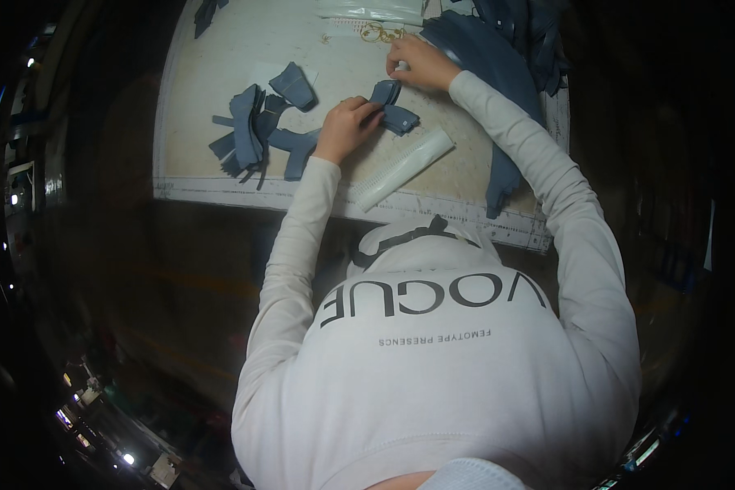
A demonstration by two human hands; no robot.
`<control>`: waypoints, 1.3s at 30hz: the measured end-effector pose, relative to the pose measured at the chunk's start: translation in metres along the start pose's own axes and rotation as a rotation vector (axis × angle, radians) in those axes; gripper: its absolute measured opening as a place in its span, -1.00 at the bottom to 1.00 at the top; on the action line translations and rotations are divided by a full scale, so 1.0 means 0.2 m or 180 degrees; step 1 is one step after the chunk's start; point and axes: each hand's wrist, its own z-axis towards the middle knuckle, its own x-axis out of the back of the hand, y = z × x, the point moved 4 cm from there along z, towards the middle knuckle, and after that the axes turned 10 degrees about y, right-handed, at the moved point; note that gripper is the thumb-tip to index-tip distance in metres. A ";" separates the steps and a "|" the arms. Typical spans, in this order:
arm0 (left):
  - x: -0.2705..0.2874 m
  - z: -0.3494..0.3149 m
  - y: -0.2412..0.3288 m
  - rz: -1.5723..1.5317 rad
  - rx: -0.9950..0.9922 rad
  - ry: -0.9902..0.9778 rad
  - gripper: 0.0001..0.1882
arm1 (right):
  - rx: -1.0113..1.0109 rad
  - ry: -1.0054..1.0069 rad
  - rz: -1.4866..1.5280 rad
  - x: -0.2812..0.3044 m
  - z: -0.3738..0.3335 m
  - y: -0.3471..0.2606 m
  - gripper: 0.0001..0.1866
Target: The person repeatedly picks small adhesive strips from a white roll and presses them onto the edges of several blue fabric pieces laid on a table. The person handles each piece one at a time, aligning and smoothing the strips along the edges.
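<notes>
My left hand (349,129) rests at a small stack of blue fabric pieces (400,120), its fingers closed on the stack's left edge. One of these cut pieces carries a tiny white label. Just above the stack is my right hand (423,65), thumb and fingers pinched together. Something small and pale shows at those fingertips, too small to name. Beyond the right hand lie several thin yellow loops (376,33), like rubber bands. Left of my left hand, more blue cut pieces (247,126) lie in a loose heap, with a separate bundle (293,86) above them.
A pale roll or strip in clear plastic (404,170) lies slantwise near the front edge of the white table (220,192). Large blue fabric (498,61) spreads along the right side, under my right forearm. Another plastic-wrapped pack (371,10) lies at the far edge.
</notes>
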 end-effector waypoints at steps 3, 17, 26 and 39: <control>0.01 0.00 0.00 -0.0034 -0.0155 0.0148 -0.73 | 0.0089 -0.0167 0.0121 -0.03 0.01 0.02 -0.93; 0.04 -0.03 -0.08 -0.0813 0.1086 0.0624 -0.61 | 0.0278 -0.0560 0.0383 -0.17 0.00 0.00 -0.96; -0.03 0.01 -0.03 0.0212 0.0732 0.0521 -0.77 | 0.0319 -0.0337 0.0318 -0.16 0.00 -0.02 -0.93; -0.01 0.00 -0.05 -0.0041 0.1009 0.0372 -0.80 | 0.0037 -0.0084 0.0476 -0.12 0.06 0.02 -0.36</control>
